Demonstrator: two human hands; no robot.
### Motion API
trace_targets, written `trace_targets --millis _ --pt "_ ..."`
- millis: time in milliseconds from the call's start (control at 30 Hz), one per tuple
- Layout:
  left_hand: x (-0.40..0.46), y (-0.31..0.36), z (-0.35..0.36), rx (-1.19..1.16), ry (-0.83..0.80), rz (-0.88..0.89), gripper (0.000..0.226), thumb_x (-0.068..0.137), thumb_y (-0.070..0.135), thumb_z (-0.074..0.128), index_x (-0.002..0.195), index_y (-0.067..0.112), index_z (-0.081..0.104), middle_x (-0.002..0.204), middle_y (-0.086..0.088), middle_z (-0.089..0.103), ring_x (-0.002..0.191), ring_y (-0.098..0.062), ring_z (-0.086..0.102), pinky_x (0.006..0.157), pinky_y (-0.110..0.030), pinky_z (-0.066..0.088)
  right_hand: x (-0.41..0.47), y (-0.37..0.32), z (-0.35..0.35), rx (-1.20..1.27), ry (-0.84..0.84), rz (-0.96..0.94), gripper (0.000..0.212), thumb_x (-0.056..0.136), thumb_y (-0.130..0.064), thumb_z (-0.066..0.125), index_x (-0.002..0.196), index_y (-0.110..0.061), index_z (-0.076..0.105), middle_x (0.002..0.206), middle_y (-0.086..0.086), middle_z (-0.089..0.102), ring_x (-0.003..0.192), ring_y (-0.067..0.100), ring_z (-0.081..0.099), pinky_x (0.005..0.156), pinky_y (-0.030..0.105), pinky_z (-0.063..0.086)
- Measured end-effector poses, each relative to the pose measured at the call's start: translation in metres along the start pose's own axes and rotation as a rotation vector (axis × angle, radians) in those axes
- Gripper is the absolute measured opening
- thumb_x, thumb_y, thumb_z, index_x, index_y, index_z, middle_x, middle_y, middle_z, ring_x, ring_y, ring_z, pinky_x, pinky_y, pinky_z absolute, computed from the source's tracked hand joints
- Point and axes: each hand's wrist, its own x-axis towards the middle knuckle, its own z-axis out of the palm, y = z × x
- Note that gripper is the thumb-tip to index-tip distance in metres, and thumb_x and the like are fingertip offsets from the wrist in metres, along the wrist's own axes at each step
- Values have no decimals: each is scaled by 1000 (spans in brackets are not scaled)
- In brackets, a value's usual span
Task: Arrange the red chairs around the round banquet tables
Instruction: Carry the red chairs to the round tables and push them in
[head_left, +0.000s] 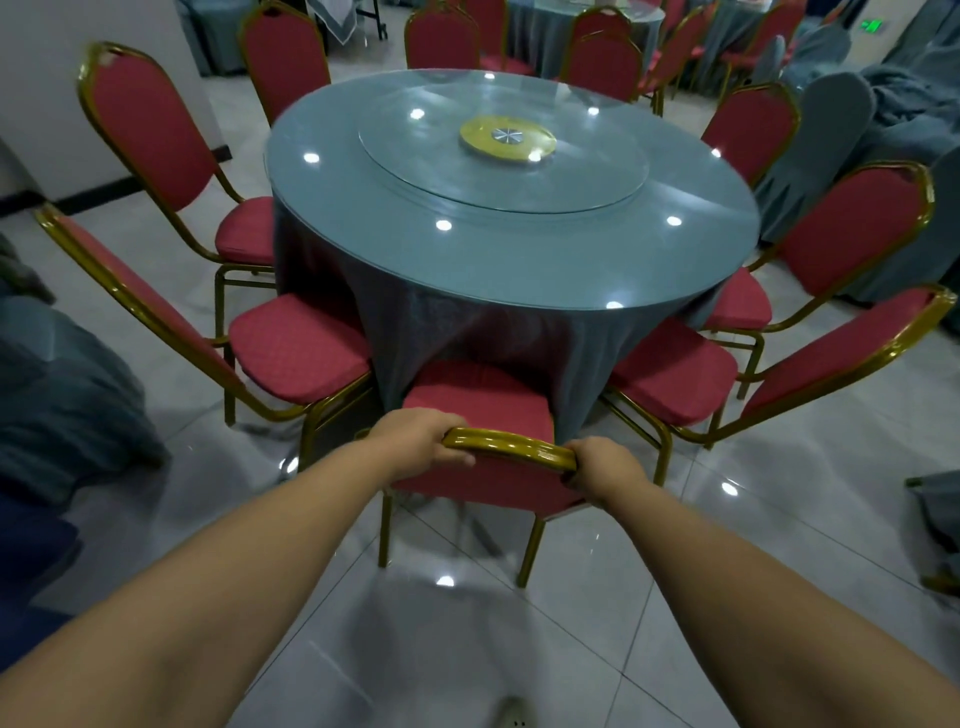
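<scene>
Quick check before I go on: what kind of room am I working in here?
Most likely a banquet hall: a round table with a glass turntable, red chairs ringed around it, and another dressed table behind.

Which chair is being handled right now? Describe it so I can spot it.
Find the round table with the blue cloth. The chair sits at its near edge, seat against the cloth. Unlike its neighbours, the left hand and right hand grip its gold top rail.

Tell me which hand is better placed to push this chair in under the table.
Neither alone: left hand and right hand each grip an end of the chair back's gold top rail, evenly spaced. Pushing with both should keep it square to the round table.
</scene>
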Motion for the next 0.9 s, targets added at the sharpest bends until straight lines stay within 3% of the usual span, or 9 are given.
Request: trace_targets --millis 233,400,500,667,767,833,900 --pt "26 -5 0 -73 15 -18 21 81 49 67 68 44 50 68 14 54 68 -7 52 63 -29 42 21 11 -6 54 -11 -18 23 80 -14 63 103 -16 66 100 9 67 95 27 61 72 30 43" --pt "37 0 -1 -60 37 -39 16 80 49 67 77 36 58 70 10 57 72 -11 56 65 -30 44 30 20 -12 27 -4 -35 23 81 -17 65 104 -15 65 102 9 66 98 27 61 74 31 44" --pt "39 5 -4 15 57 -93 25 78 53 67 86 30 62 79 5 61 79 -17 58 67 -30 44 31 22 -13 21 10 -49 20 82 -18 64 102 -16 64 102 8 66 99 27 61 74 32 44" --pt "29 31 8 186 161 -273 52 81 57 61 122 27 52 112 2 59 107 -23 55 89 -38 41 20 39 -6 143 61 -95 22 82 -15 62 103 -14 56 103 9 62 98 27 59 72 32 43" --pt "25 60 25 227 318 -424 56 81 54 61 123 18 51 118 -5 59 110 -26 54 93 -39 42 4 73 -3 253 17 -193 42 82 -13 67 120 -15 51 115 8 58 107 27 56 85 34 46" --pt "29 94 39 210 393 -459 59 80 49 62 127 16 50 126 -7 55 122 -28 46 106 -43 33 -13 108 -7 293 2 -216 57 83 -14 67 135 -20 44 128 5 53 116 25 54 95 36 46" --pt "39 143 53 199 433 -431 62 81 46 60 134 17 47 137 -7 48 134 -25 34 116 -46 13 -32 155 -12 276 -5 -200 57 87 -15 61 140 -20 41 136 7 50 121 25 51 100 36 43"
